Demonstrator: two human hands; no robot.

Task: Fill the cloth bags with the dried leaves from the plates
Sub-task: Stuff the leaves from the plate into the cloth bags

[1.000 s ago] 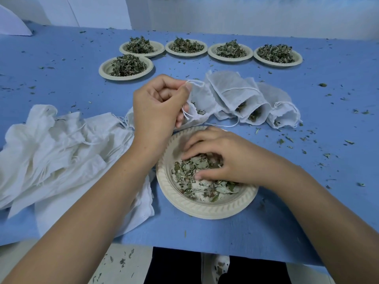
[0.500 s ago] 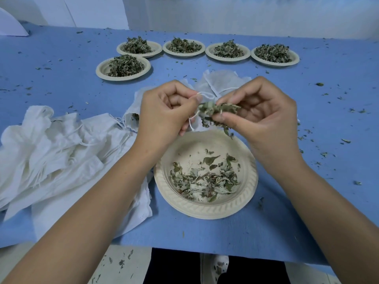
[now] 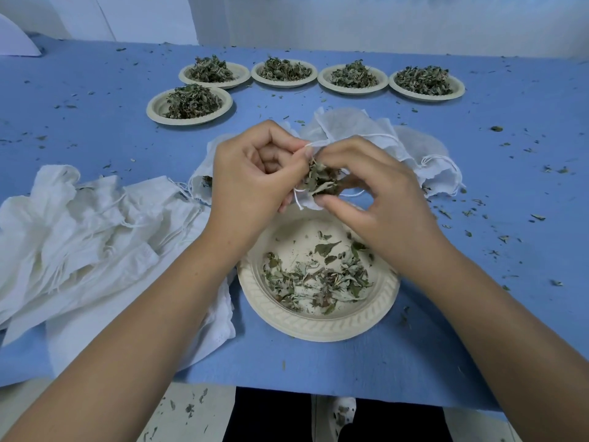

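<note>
So, left hand (image 3: 255,173): my fingers are curled and pinch the rim of a small white cloth bag (image 3: 306,201), to keep its mouth open for filling.
Right hand (image 3: 376,199): my thumb and fingertips pinch a clump of dried green leaves (image 3: 322,181) right at the bag's mouth. I think I am pushing it in.
Where I hold them: over the far rim of the round cream paper plate (image 3: 318,327). The plate sits at the near edge of the blue table (image 3: 95,122), so bits that fall should land back in it.
Loose leaves (image 3: 315,275): only a thin layer is left in that plate. A few more pinches should do it, I guess.
Filled bags (image 3: 350,126): a pile of white ones lies just behind my hands, toward the table's middle, out of the way.
Empty bags (image 3: 95,234): a big white heap at the near left edge, touching the plate, so my left hand can grab one fast.
Full plates (image 3: 191,121): five more wait by the far edge, so lots of work is left.
Risk: leaves crumble, and crumbs lie all over the table.
</note>
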